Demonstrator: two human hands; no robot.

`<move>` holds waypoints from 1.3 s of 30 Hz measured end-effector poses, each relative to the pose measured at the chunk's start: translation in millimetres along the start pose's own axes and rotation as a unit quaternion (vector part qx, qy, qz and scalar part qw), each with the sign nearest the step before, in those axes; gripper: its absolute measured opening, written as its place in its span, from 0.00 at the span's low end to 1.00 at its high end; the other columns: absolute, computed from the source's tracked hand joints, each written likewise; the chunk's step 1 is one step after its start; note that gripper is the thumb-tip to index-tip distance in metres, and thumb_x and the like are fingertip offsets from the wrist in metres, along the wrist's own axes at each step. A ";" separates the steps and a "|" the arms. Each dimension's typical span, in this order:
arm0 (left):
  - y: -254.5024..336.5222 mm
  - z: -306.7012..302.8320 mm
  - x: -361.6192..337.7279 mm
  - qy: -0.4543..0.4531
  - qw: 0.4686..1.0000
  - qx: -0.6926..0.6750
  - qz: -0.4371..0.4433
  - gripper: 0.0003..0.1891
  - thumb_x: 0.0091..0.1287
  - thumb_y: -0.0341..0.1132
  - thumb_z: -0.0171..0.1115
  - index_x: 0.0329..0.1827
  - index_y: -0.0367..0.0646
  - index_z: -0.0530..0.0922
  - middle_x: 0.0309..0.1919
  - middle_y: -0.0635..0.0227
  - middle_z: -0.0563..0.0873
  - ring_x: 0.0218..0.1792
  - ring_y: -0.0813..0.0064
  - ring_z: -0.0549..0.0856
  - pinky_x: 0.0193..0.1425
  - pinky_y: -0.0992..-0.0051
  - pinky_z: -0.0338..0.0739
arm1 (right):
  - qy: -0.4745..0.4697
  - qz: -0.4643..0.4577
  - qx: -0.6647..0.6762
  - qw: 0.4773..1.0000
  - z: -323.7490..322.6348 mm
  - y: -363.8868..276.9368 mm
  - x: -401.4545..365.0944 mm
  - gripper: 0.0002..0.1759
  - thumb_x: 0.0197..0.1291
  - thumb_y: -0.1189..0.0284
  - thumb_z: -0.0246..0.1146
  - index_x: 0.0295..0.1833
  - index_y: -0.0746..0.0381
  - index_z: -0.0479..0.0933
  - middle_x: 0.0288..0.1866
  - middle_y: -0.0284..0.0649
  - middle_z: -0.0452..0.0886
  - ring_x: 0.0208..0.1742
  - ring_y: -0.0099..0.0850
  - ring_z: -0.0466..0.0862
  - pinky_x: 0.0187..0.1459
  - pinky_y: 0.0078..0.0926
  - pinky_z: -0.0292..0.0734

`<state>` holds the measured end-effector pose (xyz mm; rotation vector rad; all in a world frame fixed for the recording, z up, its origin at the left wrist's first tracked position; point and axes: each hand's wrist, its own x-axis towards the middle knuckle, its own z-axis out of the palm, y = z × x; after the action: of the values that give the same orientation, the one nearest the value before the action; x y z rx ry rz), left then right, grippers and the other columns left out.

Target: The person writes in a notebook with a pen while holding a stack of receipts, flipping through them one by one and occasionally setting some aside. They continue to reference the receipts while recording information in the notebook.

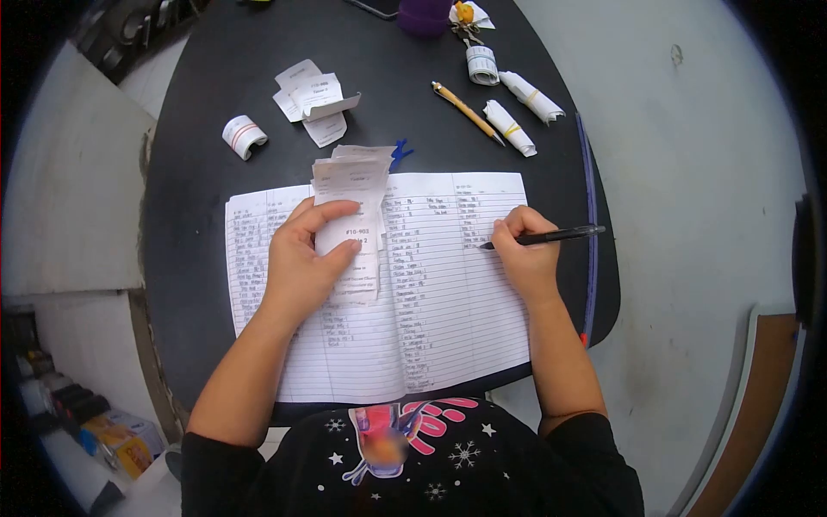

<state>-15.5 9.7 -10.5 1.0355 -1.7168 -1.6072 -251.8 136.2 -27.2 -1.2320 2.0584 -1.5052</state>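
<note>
An open lined notebook point(461, 319) with handwritten columns lies on the black table point(198, 185). My left hand point(312, 250) holds a stack of printed paper slips point(351, 194) over the notebook's middle, thumb and index finger on top of the slips. On the right page, my right hand point(527, 254) is closed around a black pen point(564, 234), whose tip points left at the right-hand column of writing. Whether the tip touches the paper cannot be made out.
Loose slips point(319, 99) and a curled paper roll point(245, 136) lie beyond the notebook's left page. A wooden pen point(468, 113), banded rolls point(510, 127) and a purple object point(424, 15) are farther back. A blue strip point(589, 215) runs along the right edge.
</note>
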 end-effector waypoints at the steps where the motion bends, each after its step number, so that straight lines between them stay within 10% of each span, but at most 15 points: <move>1: -0.5 0.0 0.2 -0.001 1.000 -0.004 0.002 0.19 0.53 0.16 0.63 0.50 0.33 0.80 0.49 0.63 0.77 0.50 0.72 0.82 0.54 0.79 0.79 | 0.000 -0.001 0.001 1.000 -0.8 -0.4 0.1 0.16 0.51 0.81 0.63 0.18 0.61 0.64 0.16 0.28 0.66 0.20 0.16 0.64 0.23 0.20 0.58; 39: -8.0 -0.8 0.1 0.003 1.000 -0.015 0.017 0.19 0.53 0.16 0.64 0.50 0.35 0.81 0.50 0.64 0.78 0.49 0.73 0.82 0.53 0.79 0.79 | 0.002 -0.018 -0.042 0.999 -4.9 -0.9 -1.1 0.16 0.53 0.84 0.61 0.20 0.61 0.63 0.18 0.29 0.68 0.22 0.16 0.65 0.25 0.17 0.60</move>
<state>-13.6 9.3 -18.3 0.9914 -1.6910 -1.6031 -254.1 140.1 -24.7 -1.3041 2.1329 -1.4522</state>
